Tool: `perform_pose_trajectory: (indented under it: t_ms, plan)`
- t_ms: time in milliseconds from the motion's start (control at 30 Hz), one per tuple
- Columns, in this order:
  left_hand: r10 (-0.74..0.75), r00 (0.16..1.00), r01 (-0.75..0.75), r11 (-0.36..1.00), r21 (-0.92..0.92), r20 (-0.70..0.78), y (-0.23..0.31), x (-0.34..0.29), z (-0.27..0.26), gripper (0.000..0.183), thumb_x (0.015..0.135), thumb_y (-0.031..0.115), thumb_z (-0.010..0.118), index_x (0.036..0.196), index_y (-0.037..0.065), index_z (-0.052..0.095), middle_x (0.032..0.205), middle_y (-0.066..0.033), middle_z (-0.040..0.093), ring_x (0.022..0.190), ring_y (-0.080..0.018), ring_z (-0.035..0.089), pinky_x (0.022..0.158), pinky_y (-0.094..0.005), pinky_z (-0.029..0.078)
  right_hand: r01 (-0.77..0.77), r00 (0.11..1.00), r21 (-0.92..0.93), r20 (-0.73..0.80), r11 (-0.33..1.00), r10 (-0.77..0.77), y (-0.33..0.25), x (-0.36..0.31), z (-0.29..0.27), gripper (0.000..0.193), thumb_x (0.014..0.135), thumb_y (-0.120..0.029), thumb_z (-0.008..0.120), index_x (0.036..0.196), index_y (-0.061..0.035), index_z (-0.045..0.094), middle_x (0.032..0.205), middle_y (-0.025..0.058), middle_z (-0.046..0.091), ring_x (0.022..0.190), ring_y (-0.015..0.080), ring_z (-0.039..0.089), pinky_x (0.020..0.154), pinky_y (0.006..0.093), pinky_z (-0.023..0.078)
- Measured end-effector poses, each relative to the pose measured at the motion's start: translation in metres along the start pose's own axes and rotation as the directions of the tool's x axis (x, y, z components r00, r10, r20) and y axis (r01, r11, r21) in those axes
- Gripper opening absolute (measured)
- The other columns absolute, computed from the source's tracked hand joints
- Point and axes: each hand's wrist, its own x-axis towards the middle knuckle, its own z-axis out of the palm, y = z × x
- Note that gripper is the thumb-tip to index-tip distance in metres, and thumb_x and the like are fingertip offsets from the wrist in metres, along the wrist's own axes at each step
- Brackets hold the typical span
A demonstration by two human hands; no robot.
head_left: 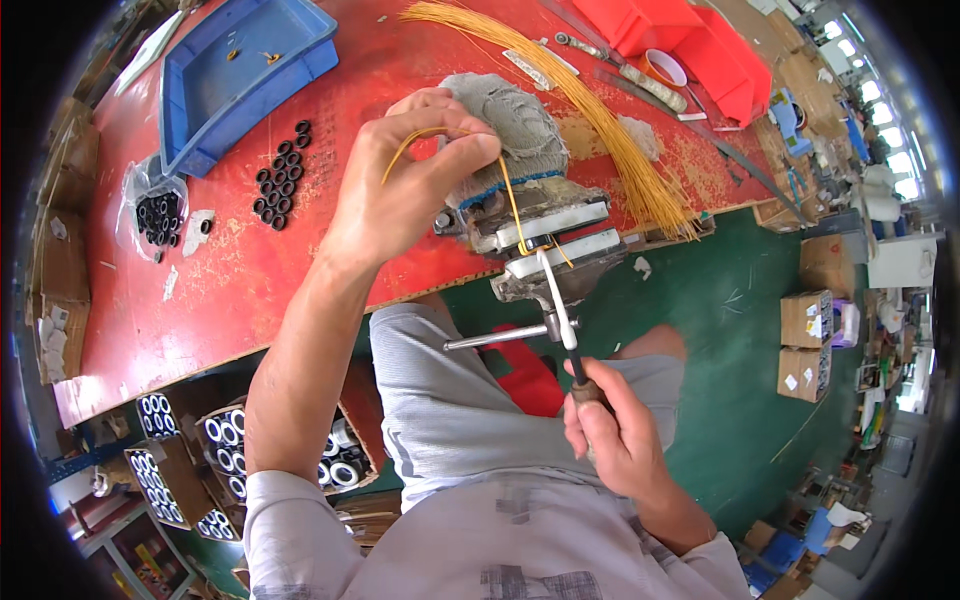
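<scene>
My left hand [415, 175] is closed, with thumb and finger pinching a thin yellow strand [513, 197]. The strand loops over the hand and runs down to a small black ring [538, 243] between the pale jaws of a bench vise [552, 217]. In my right hand [625, 435] is a slim hand tool [558, 300] with a brown handle, a black collar and a long pale shaft. Its tip meets the work at the jaws, beside the ring; the exact contact is too small to tell. Grey cloth [510, 130] covers the vise's back.
On the red bench [330, 225] lie black rings [280, 175], a plastic bag of more rings [155, 210], a blue tray [240, 80] and a yellow strand bundle [620, 140]. Red bins [650, 30] stand far right. The vise's bar [495, 337] projects over my lap.
</scene>
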Motion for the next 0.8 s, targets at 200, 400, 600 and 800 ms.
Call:
perform_pose_trajectory:
  t_ms: [200, 400, 600, 800]
  plan:
    - [-0.112, 0.991, 0.11, 0.993, 0.035, 0.073, 0.003, 0.01, 0.007, 0.015, 0.086, 0.015, 0.073, 0.091, 0.002, 0.074, 0.097, -0.0061, 0.069, 0.118, -0.023, 0.054, 0.107, -0.0383, 0.036, 0.108, 0.988, -0.185, -0.093, 0.977, -0.126, -0.006, 0.019, -0.004, 0.034, 0.101, -0.012, 0.053, 0.132, 0.0025, 0.05, 0.091, 0.0083, 0.06, 0.069, 0.0129, 0.056, 0.065, 0.0268, 0.047]
    - [-0.186, 0.982, 0.186, 0.981, -0.052, 0.019, 0.005, 0.005, 0.004, 0.017, 0.086, 0.017, 0.073, 0.092, 0.001, 0.073, 0.101, -0.0071, 0.067, 0.117, -0.0218, 0.055, 0.104, -0.036, 0.039, 0.18, 0.962, -0.507, -0.088, 0.843, -0.259, -0.017, 0.006, -0.017, 0.033, 0.097, -0.01, 0.059, 0.127, 0.0017, 0.056, 0.093, 0.0141, 0.064, 0.079, 0.0235, 0.063, 0.073, 0.0323, 0.051]
    - [0.011, 0.992, -0.005, 0.999, 0.045, -0.127, 0.015, -0.047, 0.006, 0.018, 0.079, 0.013, 0.077, 0.093, 0.002, 0.072, 0.11, -0.0156, 0.062, 0.113, -0.0275, 0.058, 0.099, -0.0398, 0.046, 0.082, 0.97, -0.474, -0.163, 0.877, -0.179, -0.01, -0.041, -0.014, 0.034, 0.095, -0.01, 0.061, 0.126, 0.0023, 0.056, 0.088, 0.0148, 0.062, 0.072, 0.0274, 0.062, 0.068, 0.0333, 0.051]
    - [0.564, 0.815, -0.455, 0.763, 0.459, -0.131, 0.029, -0.077, 0.04, 0.036, 0.059, 0.007, 0.081, 0.093, 0.013, 0.071, 0.116, -0.0108, 0.059, 0.12, -0.0392, 0.051, 0.098, -0.0587, 0.04, 0.127, 0.977, -0.491, -0.087, 0.862, -0.194, -0.013, -0.05, -0.012, 0.036, 0.095, -0.013, 0.063, 0.126, 0.0021, 0.056, 0.085, 0.0148, 0.061, 0.068, 0.027, 0.061, 0.064, 0.033, 0.05]
